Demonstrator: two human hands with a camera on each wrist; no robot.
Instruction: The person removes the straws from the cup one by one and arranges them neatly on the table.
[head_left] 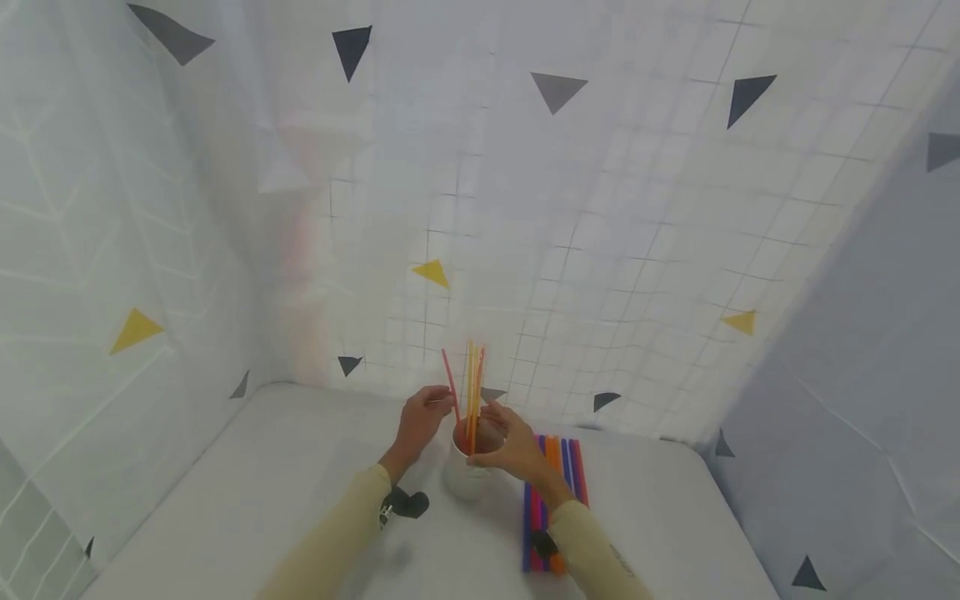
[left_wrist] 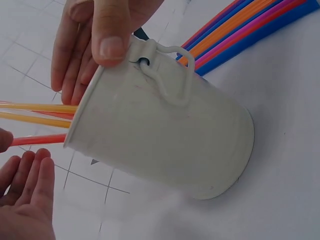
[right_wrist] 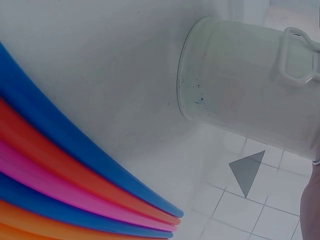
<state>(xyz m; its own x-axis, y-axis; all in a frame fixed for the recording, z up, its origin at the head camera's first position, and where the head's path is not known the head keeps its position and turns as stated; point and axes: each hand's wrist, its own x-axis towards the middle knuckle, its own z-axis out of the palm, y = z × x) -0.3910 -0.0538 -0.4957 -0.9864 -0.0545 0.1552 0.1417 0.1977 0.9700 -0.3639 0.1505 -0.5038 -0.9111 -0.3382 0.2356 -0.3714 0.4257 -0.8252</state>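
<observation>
Because the white table [head_left: 300, 467] gives it a level footing, the pale container [head_left: 467, 477] stands upright, probably to keep the straws gathered and standing. Beside it, the flat row of coloured tubes [head_left: 554, 458] lies near the right forearm. The right hand [head_left: 517, 446] spans the mouth, thumb on the rim, fingers extended, likely steadying it. The left hand [head_left: 420, 425] appears to pinch the red straw [head_left: 447, 371] above the rim, though its contact is partly hidden; yellow-orange straws [left_wrist: 35, 119] stand between the hands.
</observation>
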